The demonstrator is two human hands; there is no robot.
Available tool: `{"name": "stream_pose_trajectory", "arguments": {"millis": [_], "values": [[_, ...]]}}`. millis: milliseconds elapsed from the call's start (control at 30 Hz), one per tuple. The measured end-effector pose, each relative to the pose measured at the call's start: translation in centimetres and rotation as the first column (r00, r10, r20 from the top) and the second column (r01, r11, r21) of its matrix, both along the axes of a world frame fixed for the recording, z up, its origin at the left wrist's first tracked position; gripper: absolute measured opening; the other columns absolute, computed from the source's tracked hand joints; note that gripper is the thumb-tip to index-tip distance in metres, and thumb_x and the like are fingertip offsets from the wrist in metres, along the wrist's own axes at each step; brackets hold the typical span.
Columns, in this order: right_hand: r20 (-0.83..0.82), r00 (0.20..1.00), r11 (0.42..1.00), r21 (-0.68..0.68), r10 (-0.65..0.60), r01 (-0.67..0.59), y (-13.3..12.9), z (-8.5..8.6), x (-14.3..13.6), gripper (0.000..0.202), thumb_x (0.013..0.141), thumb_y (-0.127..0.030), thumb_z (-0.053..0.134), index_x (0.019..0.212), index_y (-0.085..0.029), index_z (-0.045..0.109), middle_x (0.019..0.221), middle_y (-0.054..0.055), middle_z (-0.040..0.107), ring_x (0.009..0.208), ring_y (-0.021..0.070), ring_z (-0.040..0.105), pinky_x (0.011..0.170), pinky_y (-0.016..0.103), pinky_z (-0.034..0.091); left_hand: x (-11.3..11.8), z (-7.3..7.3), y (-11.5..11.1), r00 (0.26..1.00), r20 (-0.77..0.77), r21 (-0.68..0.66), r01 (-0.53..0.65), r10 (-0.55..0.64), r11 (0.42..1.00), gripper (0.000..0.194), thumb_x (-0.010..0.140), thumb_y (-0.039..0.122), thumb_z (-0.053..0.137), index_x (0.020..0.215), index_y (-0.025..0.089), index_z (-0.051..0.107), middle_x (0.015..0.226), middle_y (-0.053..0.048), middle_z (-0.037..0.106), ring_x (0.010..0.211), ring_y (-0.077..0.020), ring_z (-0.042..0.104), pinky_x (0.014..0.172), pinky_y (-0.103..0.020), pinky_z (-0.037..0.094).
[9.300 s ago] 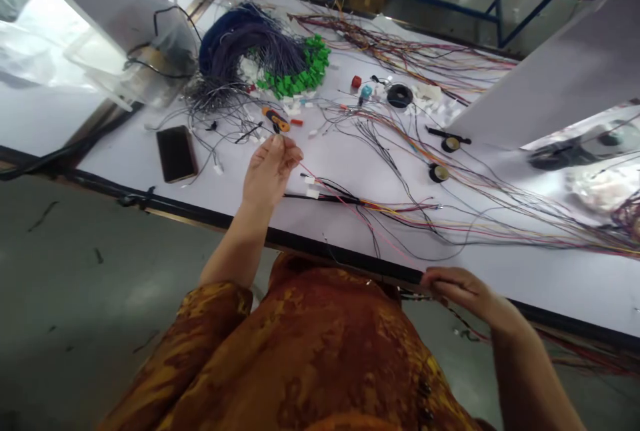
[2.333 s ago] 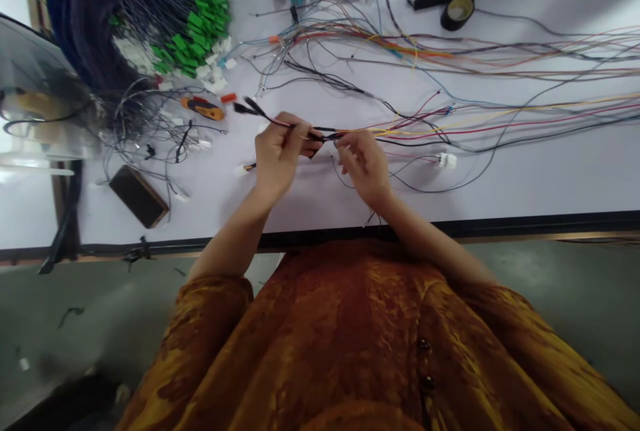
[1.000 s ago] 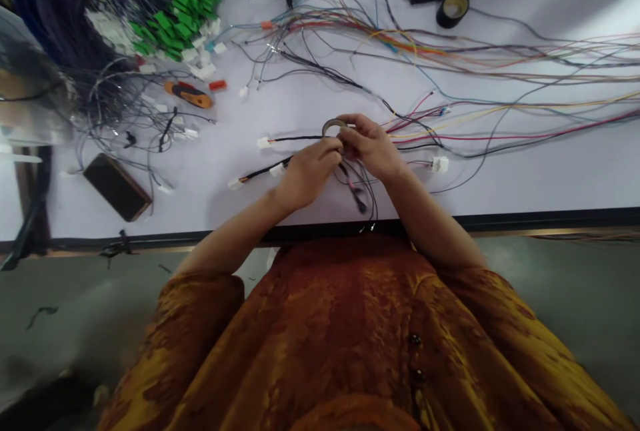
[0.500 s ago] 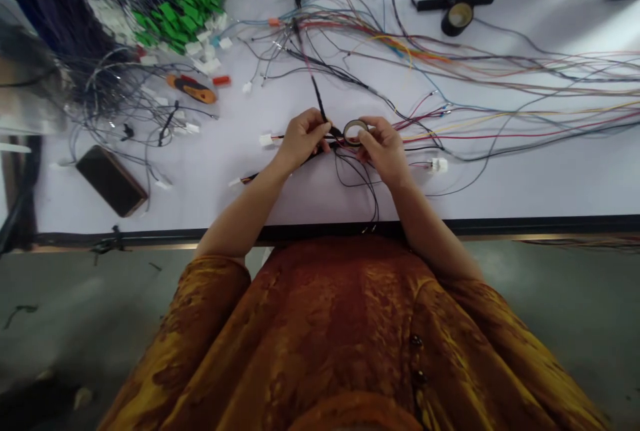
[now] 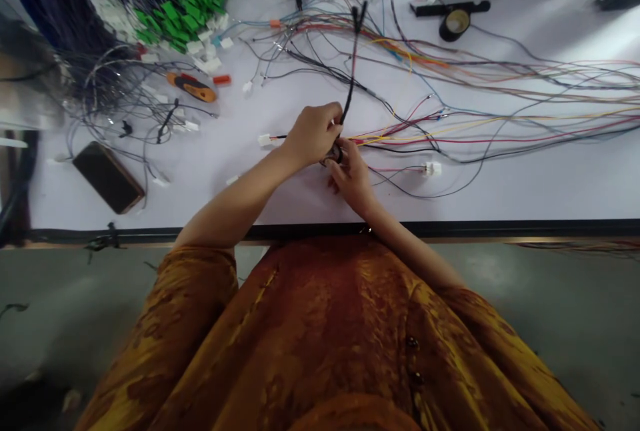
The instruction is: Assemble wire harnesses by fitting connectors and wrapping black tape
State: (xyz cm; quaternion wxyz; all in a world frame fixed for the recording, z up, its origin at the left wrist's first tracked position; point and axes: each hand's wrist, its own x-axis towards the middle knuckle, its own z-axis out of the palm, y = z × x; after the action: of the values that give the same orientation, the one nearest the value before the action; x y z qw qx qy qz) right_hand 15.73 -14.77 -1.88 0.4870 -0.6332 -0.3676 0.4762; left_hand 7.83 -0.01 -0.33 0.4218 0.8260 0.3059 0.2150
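My left hand point(image 5: 311, 135) is closed on a wire harness near the middle of the table. One black-wrapped branch point(image 5: 351, 81) of it sticks up and away from between the fingers. Just below, my right hand point(image 5: 354, 181) grips a roll of black tape point(image 5: 337, 153), partly hidden by the fingers and held close against the bundle. To the left, a white connector point(image 5: 265, 140) ends a short branch. A second white connector point(image 5: 431, 169) lies on the right. Red, yellow and black wires point(image 5: 470, 139) run rightward from the hands.
Loose coloured wires point(image 5: 400, 51) cross the table beyond my hands. Another tape roll point(image 5: 455, 24) sits by a black bar point(image 5: 425, 9). On the left lie a phone point(image 5: 109, 177), an orange-handled cutter point(image 5: 193, 87) and cables with green connectors point(image 5: 193, 7). The table's dark edge point(image 5: 525, 229) is near my body.
My right hand and the tape roll have moved left and toward me, under the left hand. The left hand has turned over, and the black-wrapped branch has swung right.
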Motion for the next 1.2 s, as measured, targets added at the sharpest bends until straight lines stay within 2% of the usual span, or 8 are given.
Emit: {"name": "stream_pose_trajectory", "arguments": {"millis": [167, 267, 367, 500, 600, 733, 1000, 1200], "values": [[-0.246, 0.961, 0.992, 0.042, 0.124, -0.117, -0.6, -0.5, 0.5, 0.053, 0.092, -0.042, 0.056, 0.141, -0.028, 0.04, 0.106, 0.005, 0.067, 0.076, 0.0154, 0.067, 0.06, 0.028, 0.058, 0.3, 0.6, -3.5, 0.986, -0.163, 0.202, 0.05, -0.017, 0.978, 0.01, 0.085, 0.015, 0.066, 0.087, 0.021, 0.058, 0.066, -0.003, 0.056, 0.076, -0.0259, 0.067, 0.076, -0.035, 0.052], [0.083, 0.996, 0.999, 0.044, -0.028, 0.024, -0.7, -0.4, 3.1, 0.027, 0.092, -0.033, 0.055, 0.116, -0.02, 0.057, 0.096, 0.006, 0.065, 0.07, 0.0147, 0.062, 0.063, 0.03, 0.057, -0.6, 0.7, -6.0, 0.977, -0.202, 0.283, 0.13, -0.074, 0.95, 0.015, 0.087, 0.01, 0.058, 0.097, 0.021, 0.059, 0.089, -0.009, 0.067, 0.092, -0.027, 0.069, 0.085, -0.038, 0.054], [0.373, 0.923, 0.985, 0.167, -0.093, 0.032, 0.6, 0.2, 6.2, 0.044, 0.085, -0.016, 0.058, 0.129, -0.018, 0.056, 0.124, 0.013, 0.06, 0.094, 0.0181, 0.063, 0.08, 0.032, 0.058, -2.2, 0.1, -6.7, 0.99, -0.04, 0.273, 0.138, -0.132, 0.952, 0.015, 0.095, 0.013, 0.046, 0.096, 0.022, 0.058, 0.114, -0.012, 0.068, 0.109, -0.0249, 0.068, 0.098, -0.041, 0.053], [0.665, 0.704, 0.911, 0.084, 0.25, -0.403, 3.3, 1.1, 8.5, 0.043, 0.087, -0.011, 0.055, 0.128, -0.021, 0.064, 0.139, 0.012, 0.055, 0.116, 0.0234, 0.06, 0.098, 0.038, 0.053, -3.7, -1.9, -5.7, 0.976, 0.216, 0.103, -0.049, 0.026, 0.993, 0.012, 0.099, 0.029, 0.051, 0.091, 0.024, 0.058, 0.117, -0.009, 0.069, 0.111, -0.0216, 0.067, 0.099, -0.04, 0.055], [0.747, 0.576, 0.882, -0.029, 0.332, -0.47, 4.2, 1.3, 8.7, 0.019, 0.09, -0.024, 0.062, 0.105, -0.02, 0.071, 0.127, 0.011, 0.062, 0.104, 0.0245, 0.062, 0.091, 0.04, 0.053, -3.7, -3.4, -4.8, 0.922, 0.263, -0.174, -0.243, 0.283, 0.954, 0.014, 0.097, 0.034, 0.057, 0.091, 0.023, 0.061, 0.101, -0.008, 0.072, 0.09, -0.0182, 0.071, 0.085, -0.035, 0.059], [0.8, 0.504, 0.885, -0.07, 0.325, -0.461, 3.3, 1.2, 8.3, 0.022, 0.092, -0.035, 0.063, 0.102, -0.017, 0.07, 0.129, 0.013, 0.062, 0.105, 0.0261, 0.062, 0.083, 0.037, 0.051, -3.1, -4.5, -3.9, 0.868, 0.191, -0.388, -0.363, 0.459, 0.848, 0.013, 0.092, 0.032, 0.063, 0.089, 0.019, 0.064, 0.089, -0.005, 0.073, 0.076, -0.0144, 0.07, 0.075, -0.028, 0.059], [0.806, 0.504, 0.915, -0.11, 0.311, -0.389, 2.9, 2.0, 7.5, 0.049, 0.09, -0.035, 0.061, 0.136, -0.019, 0.057, 0.122, 0.013, 0.062, 0.095, 0.0258, 0.061, 0.076, 0.036, 0.049, -2.6, -3.8, -3.9, 0.945, 0.187, -0.172, -0.239, 0.27, 0.956, 0.009, 0.084, 0.022, 0.063, 0.086, 0.023, 0.072, 0.09, -0.004, 0.076, 0.086, -0.019, 0.069, 0.087, -0.034, 0.055], [0.855, 0.4, 0.888, -0.139, 0.331, -0.439, 2.6, 2.6, 7.1, 0.029, 0.086, -0.025, 0.058, 0.111, -0.015, 0.068, 0.113, 0.015, 0.061, 0.106, 0.031, 0.055, 0.089, 0.044, 0.047, -3.0, -3.2, -4.4, 0.972, 0.156, -0.165, -0.149, 0.175, 0.975, 0.01, 0.084, 0.026, 0.065, 0.087, 0.021, 0.073, 0.087, -0.003, 0.074, 0.082, -0.0182, 0.067, 0.08, -0.032, 0.052]]}}
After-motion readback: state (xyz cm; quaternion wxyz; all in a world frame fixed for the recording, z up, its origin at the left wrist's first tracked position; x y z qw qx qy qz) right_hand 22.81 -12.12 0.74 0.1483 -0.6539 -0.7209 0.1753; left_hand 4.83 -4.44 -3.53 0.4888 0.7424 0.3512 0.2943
